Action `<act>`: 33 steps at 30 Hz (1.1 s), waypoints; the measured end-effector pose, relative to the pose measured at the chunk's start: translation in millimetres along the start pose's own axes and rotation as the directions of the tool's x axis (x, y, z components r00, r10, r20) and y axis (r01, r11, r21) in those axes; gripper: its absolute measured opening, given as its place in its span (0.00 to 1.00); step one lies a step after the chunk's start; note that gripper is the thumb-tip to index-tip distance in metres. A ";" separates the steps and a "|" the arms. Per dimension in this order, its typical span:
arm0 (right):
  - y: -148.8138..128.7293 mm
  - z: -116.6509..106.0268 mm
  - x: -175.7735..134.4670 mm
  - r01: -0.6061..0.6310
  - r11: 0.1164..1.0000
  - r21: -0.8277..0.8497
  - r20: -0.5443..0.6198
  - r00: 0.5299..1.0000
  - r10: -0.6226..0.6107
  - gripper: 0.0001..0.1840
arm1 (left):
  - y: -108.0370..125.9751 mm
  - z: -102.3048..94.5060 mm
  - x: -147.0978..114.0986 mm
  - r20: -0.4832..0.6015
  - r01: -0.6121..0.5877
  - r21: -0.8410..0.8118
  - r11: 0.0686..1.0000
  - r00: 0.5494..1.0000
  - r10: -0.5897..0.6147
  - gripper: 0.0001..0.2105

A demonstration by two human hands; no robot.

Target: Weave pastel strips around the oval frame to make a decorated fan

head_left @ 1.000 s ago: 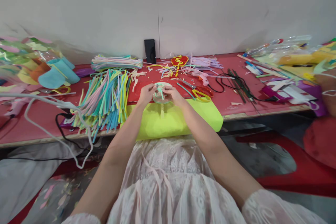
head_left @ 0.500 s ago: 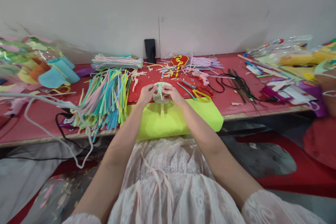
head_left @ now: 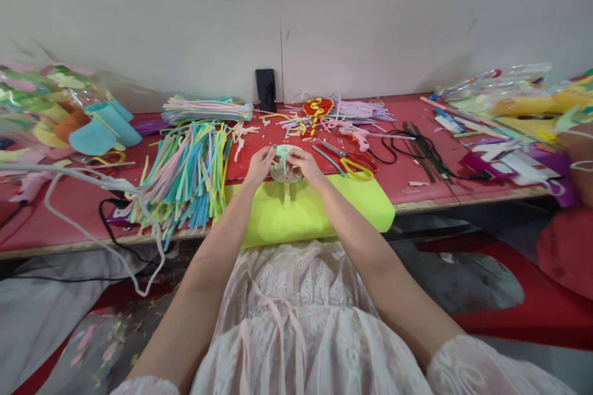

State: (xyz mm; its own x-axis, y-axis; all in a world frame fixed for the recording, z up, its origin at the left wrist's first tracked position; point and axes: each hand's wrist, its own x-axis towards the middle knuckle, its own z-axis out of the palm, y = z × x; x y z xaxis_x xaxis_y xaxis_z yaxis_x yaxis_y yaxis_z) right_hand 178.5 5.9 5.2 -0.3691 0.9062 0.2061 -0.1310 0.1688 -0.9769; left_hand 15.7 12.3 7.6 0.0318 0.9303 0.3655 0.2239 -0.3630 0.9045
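Between my two hands, just above the near edge of the table, is a pale round disc (head_left: 283, 176) with a narrow, pale straight strip (head_left: 286, 195) reaching from its near rim toward my body, over a smooth lime-yellow padded block (head_left: 319, 215). A slim mint-green piece (head_left: 284, 162) shows across the disc's face, its long axis pointing roughly my way, nearly in line with that strip. My right hand (head_left: 304, 165) is nearer to it, fingertips bent in over the disc from the right; my left hand (head_left: 260, 166) is at the disc's left edge. Both hands have their fingers curled inward, but I can't make out whether either pinches the mint-green piece or only touches it. My fingers cover much of the disc's sides, and its underside is hidden; whether the pale strip is fixed to it is unclear.
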 end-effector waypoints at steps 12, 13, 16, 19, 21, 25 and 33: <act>-5.8 -1.6 -2.9 -0.212 0.938 0.275 0.166 0.971 0.171 0.14 | 11.9 -3.9 -4.8 0.082 -0.102 0.059 0.993 0.992 0.097 0.12; -6.3 -2.1 -3.5 -0.234 0.923 0.307 0.186 0.965 0.183 0.14 | 11.7 -3.9 -5.1 0.086 -0.110 0.044 0.993 0.991 0.106 0.12; -6.9 -2.9 -4.3 -0.253 0.905 0.343 0.213 0.959 0.188 0.13 | 9.2 -2.9 -4.9 0.078 -0.115 0.031 0.993 0.991 0.112 0.13; -6.5 -3.0 -3.3 -0.218 0.916 0.337 0.190 0.969 0.161 0.14 | 5.0 -0.4 -3.4 0.049 -0.045 -0.033 0.998 0.998 0.047 0.16; -6.0 -2.9 -2.2 -0.181 0.925 0.333 0.154 0.979 0.136 0.14 | 2.5 1.5 -2.2 0.052 0.037 -0.125 0.992 0.998 -0.030 0.20; -3.9 -1.4 -0.7 -0.102 0.950 0.296 0.075 0.994 0.084 0.14 | -0.4 3.3 -0.8 0.078 0.059 -0.187 0.981 0.996 -0.045 0.21; -0.8 1.7 -0.8 0.037 0.999 0.034 0.002 0.999 -0.037 0.15 | -0.8 0.2 0.3 0.009 -0.045 -0.002 0.999 0.999 0.045 0.12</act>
State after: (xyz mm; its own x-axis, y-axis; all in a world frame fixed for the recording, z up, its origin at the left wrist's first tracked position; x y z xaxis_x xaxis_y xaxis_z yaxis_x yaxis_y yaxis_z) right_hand 177.4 4.4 5.9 -0.3664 0.8985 0.2419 -0.1758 0.1885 -0.9662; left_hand 15.7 12.9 6.9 0.0504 0.9134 0.4040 0.2203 -0.4047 0.8875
